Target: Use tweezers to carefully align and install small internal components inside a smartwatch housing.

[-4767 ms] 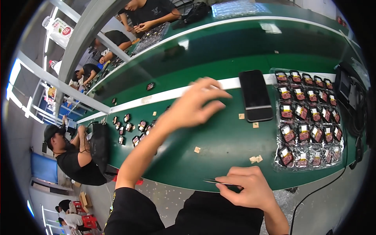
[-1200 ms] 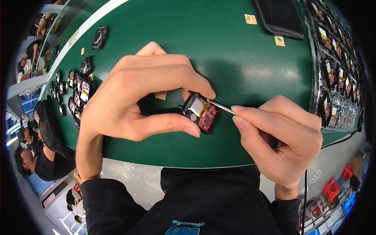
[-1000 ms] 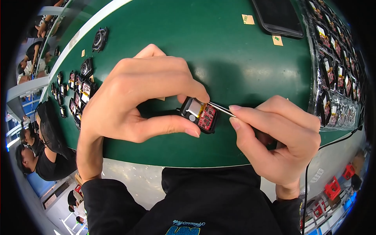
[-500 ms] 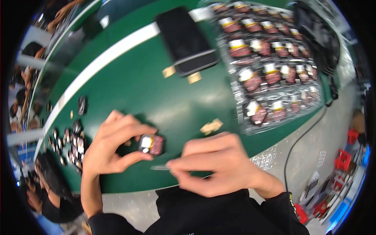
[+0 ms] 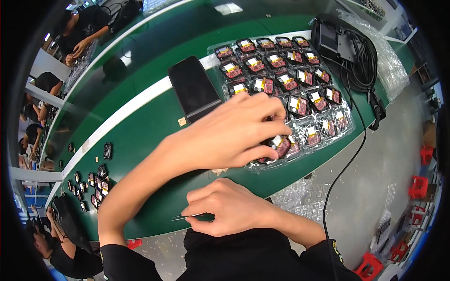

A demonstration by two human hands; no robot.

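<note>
Head view, left hand (image 5: pixel 234 133): reaches across to the clear blister tray (image 5: pixel 349 126); fingers pinched shut on a small red-and-black module (image 5: pixel 281 144) at the tray's near row.
Head view, right hand (image 5: pixel 229 206): rests at the bench's near edge, curled closed around slim metal tweezers (image 5: pixel 187 217), tips pointing left.
Module location: over, possibly already in, a near pocket; fingers hide the seating, cannot tell.
Tray: other pockets hold like modules with yellow and white parts.
Surroundings: black phone (image 5: pixel 194 93) beside the tray on the green bench (image 5: pixel 140 136); loose modules (image 5: pixel 93 187) far left; black cable (image 5: pixel 351 154) by the tray.
Risk: the module may seat tilted or nudge a neighbour, since the pockets are tightly spaced and the hand blocks the view.
</note>
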